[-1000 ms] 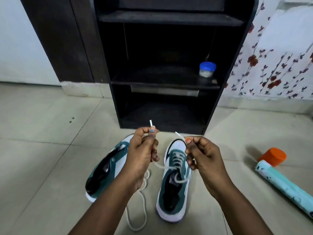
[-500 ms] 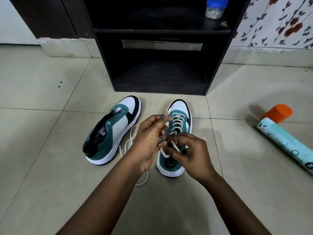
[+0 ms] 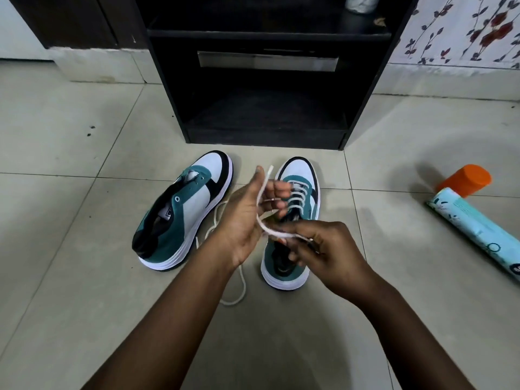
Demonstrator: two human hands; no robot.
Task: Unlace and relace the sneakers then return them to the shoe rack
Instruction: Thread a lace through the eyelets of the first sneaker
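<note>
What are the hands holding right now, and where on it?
Both hold the white shoelace of the laced teal sneaker: left hand near its free tip, right hand pinching lower down.

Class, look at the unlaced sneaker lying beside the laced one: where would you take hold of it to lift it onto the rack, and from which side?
Probably grip the unlaced sneaker at its heel collar, coming from above. It sits upright on its sole, heel toward the person, and the open mouth leaves a rim for fingers inside and thumb outside. Its loose lace trails on the floor, so gather that first.
</note>
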